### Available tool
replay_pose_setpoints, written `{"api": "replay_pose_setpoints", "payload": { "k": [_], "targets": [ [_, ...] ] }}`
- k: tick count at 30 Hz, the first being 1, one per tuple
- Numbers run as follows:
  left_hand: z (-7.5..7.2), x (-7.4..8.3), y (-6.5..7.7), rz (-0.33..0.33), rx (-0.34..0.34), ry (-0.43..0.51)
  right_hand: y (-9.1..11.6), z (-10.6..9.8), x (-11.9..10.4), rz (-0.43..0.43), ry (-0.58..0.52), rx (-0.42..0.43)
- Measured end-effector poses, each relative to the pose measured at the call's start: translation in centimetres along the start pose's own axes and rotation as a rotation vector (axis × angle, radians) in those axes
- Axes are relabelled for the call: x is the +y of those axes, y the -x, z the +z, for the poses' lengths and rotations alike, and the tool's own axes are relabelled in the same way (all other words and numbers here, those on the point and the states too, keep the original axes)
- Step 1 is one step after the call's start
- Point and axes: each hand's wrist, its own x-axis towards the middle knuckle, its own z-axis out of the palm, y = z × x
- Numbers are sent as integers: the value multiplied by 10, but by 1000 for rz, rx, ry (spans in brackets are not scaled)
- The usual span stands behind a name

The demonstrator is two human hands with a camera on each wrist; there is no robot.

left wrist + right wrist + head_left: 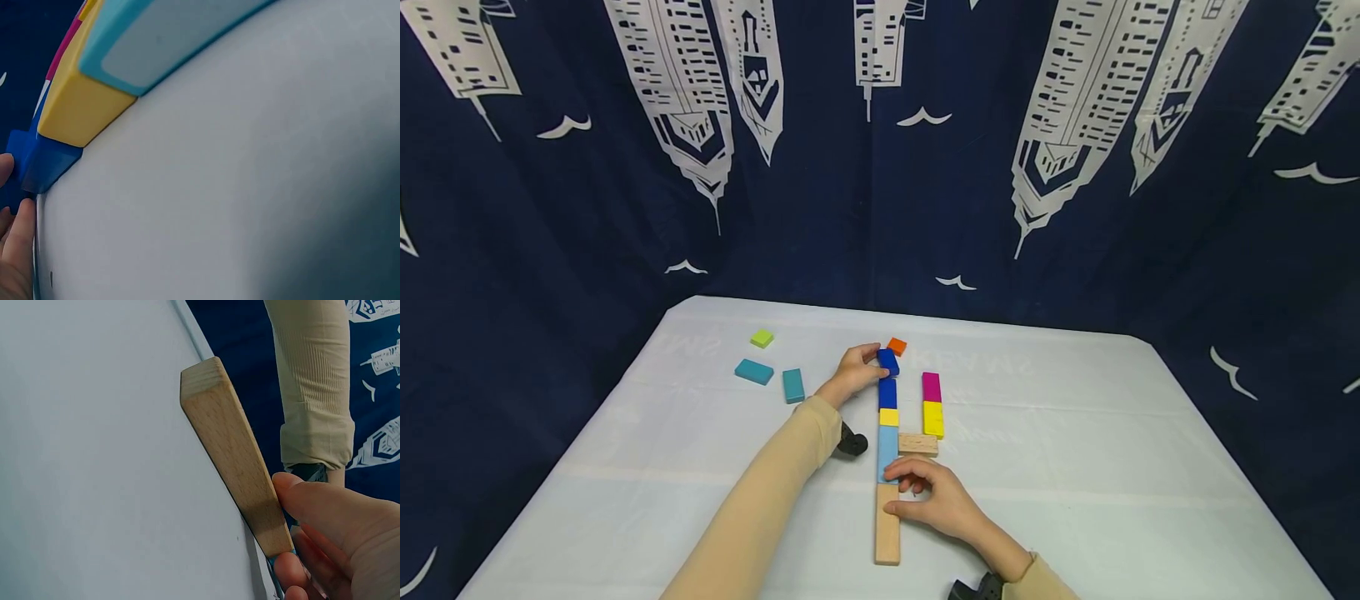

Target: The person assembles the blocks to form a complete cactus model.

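A straight row of blocks runs away from the person along the table. Nearest is a long wooden block (887,533), followed by a light blue block (887,446), a small yellow block (889,417) and a dark blue block (887,393). At the far end my left hand (856,371) pinches another dark blue block (888,361), slightly turned from the row's line. My right hand (943,500) rests over the near part, thumb on the long wooden block and fingertips at the light blue one. In the right wrist view, the thumb lies along the wooden block's (231,450) edge.
A short wooden block (917,444) branches right from the row, with yellow (933,419) and magenta (931,387) blocks beyond it. Behind the row's far end lies an orange block (897,346). Two teal blocks (754,372) and a lime green block (762,338) lie left on the white table (1075,467).
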Motion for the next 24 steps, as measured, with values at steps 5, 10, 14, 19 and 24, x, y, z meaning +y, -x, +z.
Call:
{"api": "replay_pose_setpoints", "payload": {
  "k": [5,10,14,19,24],
  "targets": [
    [0,0,0,0,14,-16,0,0,0,3,-4,-1],
    [2,-1,-1,11,39,-54,0,0,0,-3,-7,0],
    [5,-1,-3,18,55,-76,-1,-1,0,-23,-3,5],
    [6,0,-3,22,53,-64,-1,-1,1,-35,2,8],
    [4,0,-3,28,22,-62,0,-1,1,-24,-1,4]
  ]
}}
